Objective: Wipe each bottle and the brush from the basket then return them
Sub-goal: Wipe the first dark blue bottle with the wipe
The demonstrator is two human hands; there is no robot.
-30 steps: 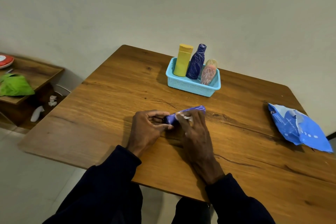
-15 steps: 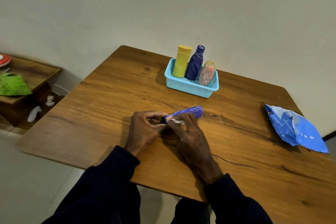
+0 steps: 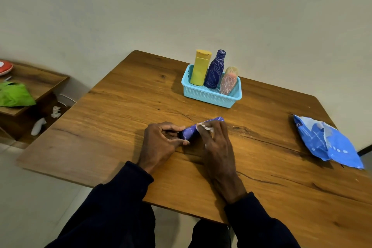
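A purple bottle [image 3: 191,131] with white scribbles lies on its side over the wooden table [image 3: 120,119]. My left hand [image 3: 161,143] grips its near end. My right hand [image 3: 218,147] presses a small white wipe [image 3: 205,127] against the bottle's middle, covering most of it. Behind them stands a light blue basket [image 3: 209,97] holding a yellow bottle [image 3: 200,67], a dark blue scribbled bottle [image 3: 215,70] and a pink and cream item [image 3: 228,81] leaning at its right end. I cannot pick out a brush.
A crumpled blue wipes packet [image 3: 326,141] lies at the table's right edge. To the left, a lower wooden shelf [image 3: 40,82] carries a green cloth [image 3: 14,94] and a red and white object [image 3: 5,67]. White scraps [image 3: 55,111] lie on the floor below.
My right hand with the wipe has shifted a little along the purple bottle, and the bottle has turned slightly. The basket and packet stay put.
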